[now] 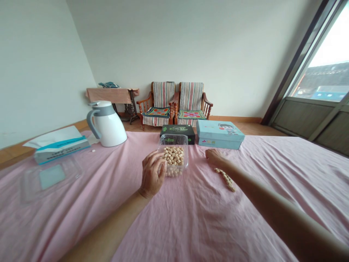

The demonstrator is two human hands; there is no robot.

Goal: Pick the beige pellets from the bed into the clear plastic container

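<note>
A clear plastic container point(186, 160) stands on the pink cloth, partly filled with small, pale, roundish pieces that look like nuts point(173, 155). At its left wall is my left hand point(153, 171), with curled fingers gripping the side. My right hand point(215, 157) rests low over the cloth in front of the light blue box point(220, 134). Its fingers are bent together and point away, so whatever they may hold is hidden. Under my right forearm, a short line of the same pale pieces point(225, 179) lies on the cloth.
A black box point(178, 134) stands behind the container. To the left are a white jug with a grey handle point(110, 125), a tissue pack point(62, 147) and a clear plastic lid point(51, 178). Two wooden armchairs point(163, 103) stand by the far wall.
</note>
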